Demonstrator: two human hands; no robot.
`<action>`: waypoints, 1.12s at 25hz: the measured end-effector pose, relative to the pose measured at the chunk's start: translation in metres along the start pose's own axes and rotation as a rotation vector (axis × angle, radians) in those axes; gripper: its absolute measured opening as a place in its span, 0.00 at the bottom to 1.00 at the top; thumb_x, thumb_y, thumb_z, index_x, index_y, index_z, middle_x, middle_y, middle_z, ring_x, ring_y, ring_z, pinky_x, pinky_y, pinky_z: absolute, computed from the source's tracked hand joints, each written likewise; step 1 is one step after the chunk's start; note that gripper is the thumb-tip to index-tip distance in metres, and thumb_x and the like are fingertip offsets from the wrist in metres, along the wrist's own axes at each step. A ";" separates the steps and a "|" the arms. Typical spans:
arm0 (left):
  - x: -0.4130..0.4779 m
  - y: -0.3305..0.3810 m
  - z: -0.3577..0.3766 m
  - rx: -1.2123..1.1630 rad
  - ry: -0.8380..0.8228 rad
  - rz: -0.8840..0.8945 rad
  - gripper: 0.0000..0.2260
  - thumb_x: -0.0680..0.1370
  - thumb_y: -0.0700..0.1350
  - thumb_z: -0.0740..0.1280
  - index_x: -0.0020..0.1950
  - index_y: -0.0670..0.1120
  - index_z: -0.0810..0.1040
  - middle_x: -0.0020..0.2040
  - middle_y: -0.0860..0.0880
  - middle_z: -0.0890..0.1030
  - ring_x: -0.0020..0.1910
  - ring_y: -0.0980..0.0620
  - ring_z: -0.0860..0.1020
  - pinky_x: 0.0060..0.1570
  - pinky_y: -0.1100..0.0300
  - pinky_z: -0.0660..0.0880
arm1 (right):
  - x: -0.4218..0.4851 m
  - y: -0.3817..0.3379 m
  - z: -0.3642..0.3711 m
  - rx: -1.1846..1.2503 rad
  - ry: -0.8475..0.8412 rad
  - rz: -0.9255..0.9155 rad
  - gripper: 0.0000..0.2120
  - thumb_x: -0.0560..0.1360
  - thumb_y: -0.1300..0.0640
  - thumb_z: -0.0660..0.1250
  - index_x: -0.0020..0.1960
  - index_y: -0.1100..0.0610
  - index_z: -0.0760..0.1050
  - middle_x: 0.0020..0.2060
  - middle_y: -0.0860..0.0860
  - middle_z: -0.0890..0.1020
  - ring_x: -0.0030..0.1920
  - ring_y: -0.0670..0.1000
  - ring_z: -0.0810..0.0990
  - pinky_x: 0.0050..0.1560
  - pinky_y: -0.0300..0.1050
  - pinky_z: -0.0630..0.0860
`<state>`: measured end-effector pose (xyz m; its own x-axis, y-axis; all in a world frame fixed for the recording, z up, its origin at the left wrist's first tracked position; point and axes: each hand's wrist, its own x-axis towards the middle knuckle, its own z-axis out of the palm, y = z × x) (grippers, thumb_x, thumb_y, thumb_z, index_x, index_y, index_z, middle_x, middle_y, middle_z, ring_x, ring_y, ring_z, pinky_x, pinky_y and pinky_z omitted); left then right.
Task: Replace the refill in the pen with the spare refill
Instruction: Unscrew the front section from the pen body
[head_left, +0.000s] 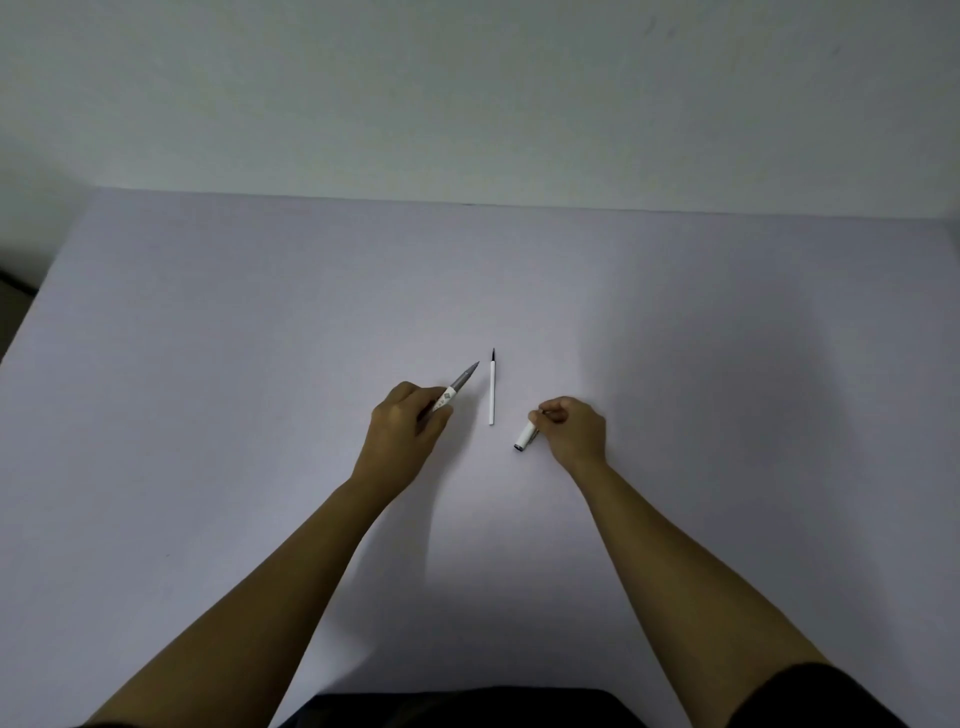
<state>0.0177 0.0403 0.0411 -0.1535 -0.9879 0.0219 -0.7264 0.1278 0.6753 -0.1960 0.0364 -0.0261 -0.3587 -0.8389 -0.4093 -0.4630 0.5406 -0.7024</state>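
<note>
My left hand (405, 423) grips a pen (457, 387) with a grey front section and a patterned white barrel; its tip points up and to the right, away from me. Between my hands a thin white spare refill (491, 395) with a dark tip lies on the table, pointing away from me. A short white pen cap (525, 435) is held in my right hand (571, 428), its open end pointing down and left, close to the table.
A pale lilac table (260, 364) fills the view, and its far edge meets a plain wall (467, 104). The table's left edge runs diagonally at the far left. My dark clothing (467, 709) shows at the bottom edge.
</note>
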 end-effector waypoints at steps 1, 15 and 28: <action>0.001 0.002 0.001 -0.008 0.005 0.008 0.07 0.75 0.39 0.67 0.52 0.42 0.79 0.39 0.47 0.74 0.35 0.51 0.71 0.37 0.67 0.61 | 0.000 0.000 0.000 0.004 0.008 0.002 0.11 0.71 0.56 0.71 0.50 0.62 0.80 0.48 0.57 0.85 0.49 0.53 0.82 0.47 0.39 0.71; -0.006 0.014 -0.018 0.051 -0.089 0.080 0.08 0.77 0.44 0.64 0.53 0.43 0.78 0.36 0.51 0.75 0.33 0.53 0.71 0.33 0.68 0.62 | -0.016 -0.064 -0.063 -0.141 -0.027 -0.451 0.11 0.78 0.56 0.61 0.53 0.59 0.80 0.51 0.55 0.84 0.51 0.53 0.81 0.51 0.39 0.71; -0.023 0.040 -0.062 0.271 -0.098 0.419 0.09 0.79 0.47 0.62 0.53 0.43 0.76 0.40 0.45 0.78 0.36 0.45 0.74 0.32 0.54 0.70 | -0.074 -0.128 -0.084 -0.552 -0.516 -0.764 0.07 0.75 0.52 0.66 0.47 0.53 0.81 0.41 0.46 0.83 0.37 0.40 0.74 0.39 0.32 0.65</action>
<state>0.0334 0.0628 0.1130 -0.5211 -0.8359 0.1721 -0.7349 0.5421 0.4076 -0.1783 0.0344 0.1429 0.5063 -0.8221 -0.2605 -0.7685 -0.2931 -0.5687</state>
